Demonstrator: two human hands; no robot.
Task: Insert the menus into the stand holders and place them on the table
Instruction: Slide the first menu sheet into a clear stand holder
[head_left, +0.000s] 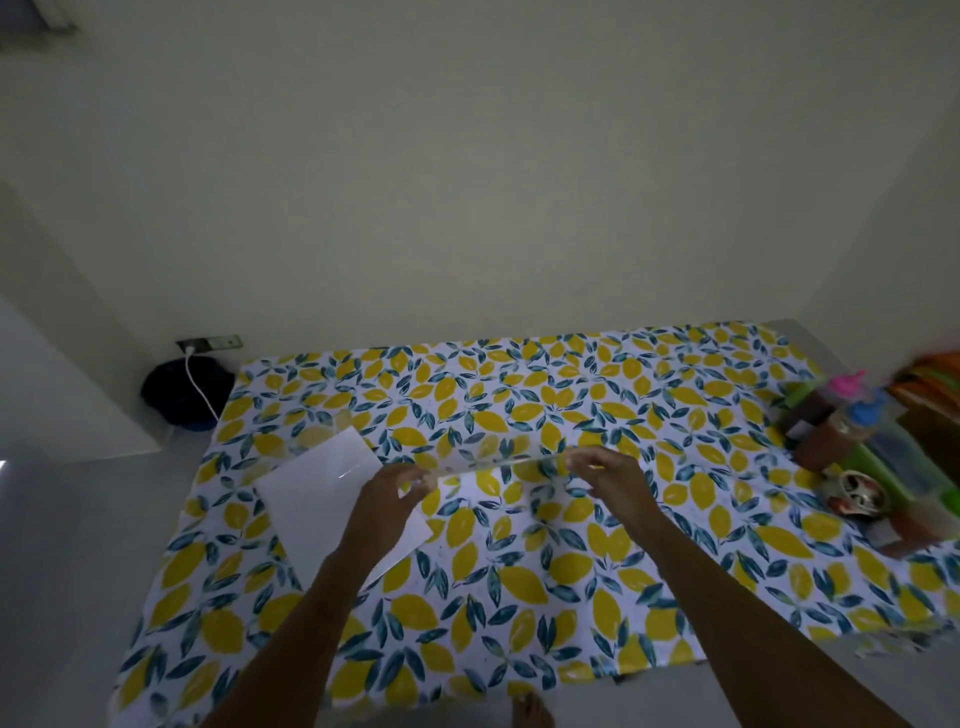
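A clear acrylic stand holder (493, 457) hangs just above the table, seen nearly edge-on. My left hand (387, 493) pinches its left end and my right hand (608, 475) pinches its right end. A white menu sheet (317, 493) lies flat on the lemon-print tablecloth (519, 582) at the left, partly under my left forearm. Another clear holder (322, 431) seems to lie over the sheet's far corner; it is faint and hard to make out.
Sauce bottles (826, 431) with pink and blue caps stand in a green tray (883, 462) at the table's right edge, beside a small round tin (854, 493). A dark bag (187, 395) and a white charging cable (200, 387) lie on the floor at the left.
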